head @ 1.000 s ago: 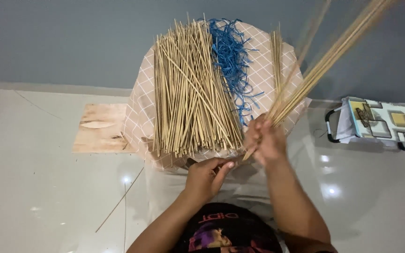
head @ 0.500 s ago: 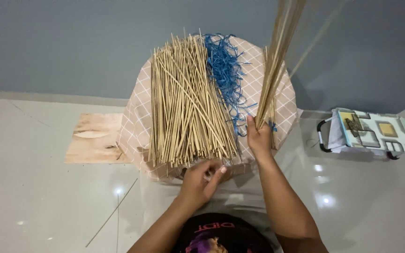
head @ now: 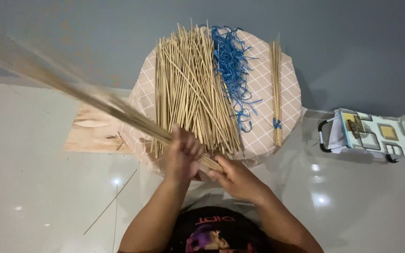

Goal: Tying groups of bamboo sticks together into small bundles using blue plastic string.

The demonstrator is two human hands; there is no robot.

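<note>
My left hand (head: 183, 153) and my right hand (head: 235, 177) both grip a bunch of thin bamboo sticks (head: 90, 99) that slants up to the left, blurred by motion. Just beyond my hands a big pile of loose sticks (head: 191, 93) lies on a round table with a pink checked cloth (head: 263, 84). Blue plastic strings (head: 230, 65) lie beside the pile. A small tied bundle of sticks (head: 276, 89) rests to the right on the cloth.
A plywood board (head: 94, 133) lies on the glossy floor at the left of the table. Loose single sticks (head: 111, 201) lie on the floor. A patterned box with a black handle (head: 376, 133) stands at the right. A grey wall is behind.
The bunch was held upright in my right hand; now it has swung down to the left and both hands grip it near the table's front edge.
</note>
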